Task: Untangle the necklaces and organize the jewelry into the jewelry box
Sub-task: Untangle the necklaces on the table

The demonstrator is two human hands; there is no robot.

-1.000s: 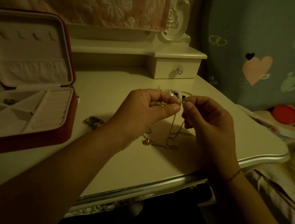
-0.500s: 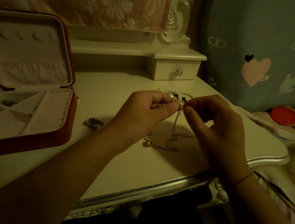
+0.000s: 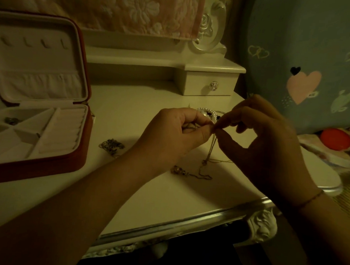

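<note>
Your grip: left hand (image 3: pixel 176 137) and right hand (image 3: pixel 266 145) pinch thin chain (image 3: pixel 210 150).
Right of jewelry box (image 3: pixel 38 166): dark chain heap (image 3: pixel 111 146); pearl strand (image 3: pixel 203 110), half hidden behind your fingers.

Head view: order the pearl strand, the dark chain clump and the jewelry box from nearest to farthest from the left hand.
Measured from the left hand, which pinches the thin chain:
1. The pearl strand, just behind its fingertips.
2. The dark chain clump, lying off to its left.
3. The jewelry box, open, farthest to the left.
</note>
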